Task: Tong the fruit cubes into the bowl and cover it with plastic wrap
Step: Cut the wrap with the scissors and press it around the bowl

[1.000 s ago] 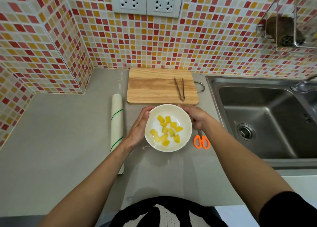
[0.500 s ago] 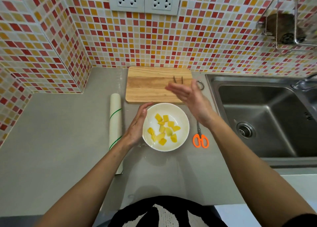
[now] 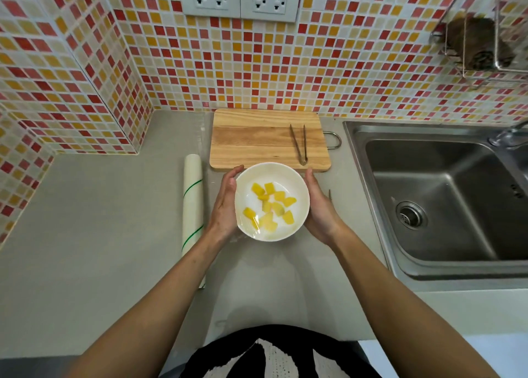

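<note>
Change: right hand (image 3: 320,209) is back from above the board (image 3: 257,137), now against the bowl (image 3: 303,189).
Fingers: both hands, left (image 3: 225,203) too, cup the bowl's sides.
Bowl: centre frame on the counter (image 3: 100,235), cubes (image 3: 271,206) inside, wrap (image 3: 254,223) over them.
Meaning: film being pressed down; likely nearly done.

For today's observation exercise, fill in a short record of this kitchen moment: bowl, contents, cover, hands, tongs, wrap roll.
bowl: white bowl on the counter
contents: yellow fruit cubes
cover: plastic wrap over the top
hands: left hand and right hand cup its sides
tongs: tongs lying on the cutting board
wrap roll: roll left of the bowl
</note>
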